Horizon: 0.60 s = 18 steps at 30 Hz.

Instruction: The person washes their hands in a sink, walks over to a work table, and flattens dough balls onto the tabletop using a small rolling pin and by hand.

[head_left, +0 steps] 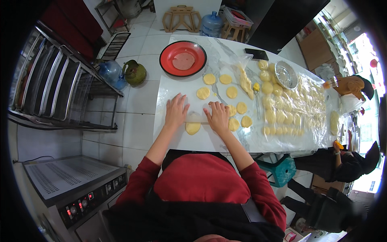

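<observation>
A pale rolling pin (pixel 196 117) lies across a yellow dough piece (pixel 193 128) near the table's front edge. My left hand (pixel 175 112) is flat over the pin's left end, fingers stretched forward and spread. Over the right end rests my right hand (pixel 218 117), palm down, its fingers slightly bent and its thumb apart. The pin's ends are hidden beneath my palms. Several flattened dough discs (pixel 231 92) lie ahead and to the right, some close beside my right hand. A red plate with a black rim (pixel 165 60) holds a round pink slice (pixel 184 61).
Many dough balls (pixel 278 117) sit under clear plastic on the right, beside a foil tray (pixel 286 74). A bag of pale filling (pixel 245 82) and a dark phone (pixel 256 54) lie farther back. A tray rack (pixel 60 80) and oven (pixel 76 181) stand left; other people work at right.
</observation>
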{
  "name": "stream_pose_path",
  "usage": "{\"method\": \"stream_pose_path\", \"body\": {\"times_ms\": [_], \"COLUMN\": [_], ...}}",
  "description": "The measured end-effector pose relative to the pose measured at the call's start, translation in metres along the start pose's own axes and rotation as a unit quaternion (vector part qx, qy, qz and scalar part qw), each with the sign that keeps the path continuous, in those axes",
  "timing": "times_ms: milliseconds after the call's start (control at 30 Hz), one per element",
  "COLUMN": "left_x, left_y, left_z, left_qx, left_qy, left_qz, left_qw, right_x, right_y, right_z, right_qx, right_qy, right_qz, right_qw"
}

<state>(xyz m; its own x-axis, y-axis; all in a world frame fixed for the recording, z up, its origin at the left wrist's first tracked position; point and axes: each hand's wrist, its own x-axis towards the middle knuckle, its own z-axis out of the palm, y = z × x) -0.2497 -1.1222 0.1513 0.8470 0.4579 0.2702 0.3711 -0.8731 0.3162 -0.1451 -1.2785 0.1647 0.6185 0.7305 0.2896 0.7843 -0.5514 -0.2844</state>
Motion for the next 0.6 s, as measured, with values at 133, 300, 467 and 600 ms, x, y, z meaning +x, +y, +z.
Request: {"method": "stream_pose_path", "body": {"times_ms": [133, 300, 467, 600], "left_x": [0.013, -0.023, -0.074, -0.108], "left_y": [0.002, -0.002, 0.009, 0.004], "left_z": [-0.003, 0.005, -0.006, -0.009], "left_qx": [-0.038, -0.082, -0.042, -0.084], "left_qy": [-0.197, -0.05, 0.071, 0.017], "left_qz": [-0.139, -0.08, 0.041, 0.089], "left_qw": [0.97, 0.992, 0.996, 0.992], "right_x": [-0.002, -0.019, -0.068, -0.073], "right_y": [0.002, -0.005, -0.017, -0.003], "right_z": [0.006, 0.001, -0.005, -0.019], "right_qx": [0.037, 0.041, -0.007, 0.072], "right_qy": [-0.162, -0.104, -0.048, -0.093], "right_qz": [0.057, 0.021, -0.044, -0.126], "right_qw": [0.985, 0.994, 0.998, 0.985]}}
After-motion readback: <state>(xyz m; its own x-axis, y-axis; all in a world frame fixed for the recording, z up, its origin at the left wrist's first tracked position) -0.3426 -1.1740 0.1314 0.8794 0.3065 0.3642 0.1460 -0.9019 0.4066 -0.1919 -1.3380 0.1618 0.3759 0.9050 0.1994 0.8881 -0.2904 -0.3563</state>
